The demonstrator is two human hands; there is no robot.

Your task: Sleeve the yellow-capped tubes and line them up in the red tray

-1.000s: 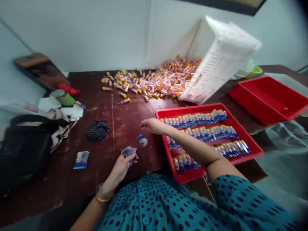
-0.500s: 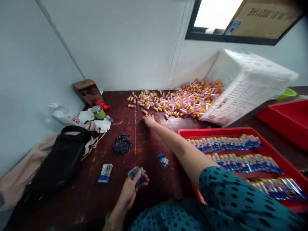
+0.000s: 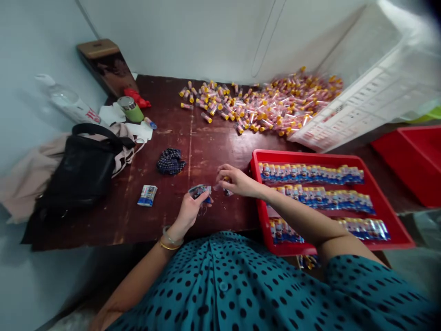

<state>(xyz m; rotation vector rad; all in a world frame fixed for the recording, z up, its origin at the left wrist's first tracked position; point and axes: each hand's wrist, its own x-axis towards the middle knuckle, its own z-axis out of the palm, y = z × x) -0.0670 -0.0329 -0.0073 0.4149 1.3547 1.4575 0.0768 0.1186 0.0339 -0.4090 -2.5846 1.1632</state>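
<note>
Red bin (image 3: 413, 165) cut off rightward.

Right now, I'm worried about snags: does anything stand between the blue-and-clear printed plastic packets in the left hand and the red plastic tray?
Yes. The right hand stands between the packets and the tray, with a small item partly hidden at its fingers; its forearm reaches across the tray.

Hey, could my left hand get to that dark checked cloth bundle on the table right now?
Probably yes: bare tabletop lies between the left hand and the dark checked cloth bundle, though that hand already holds small packets.
</note>
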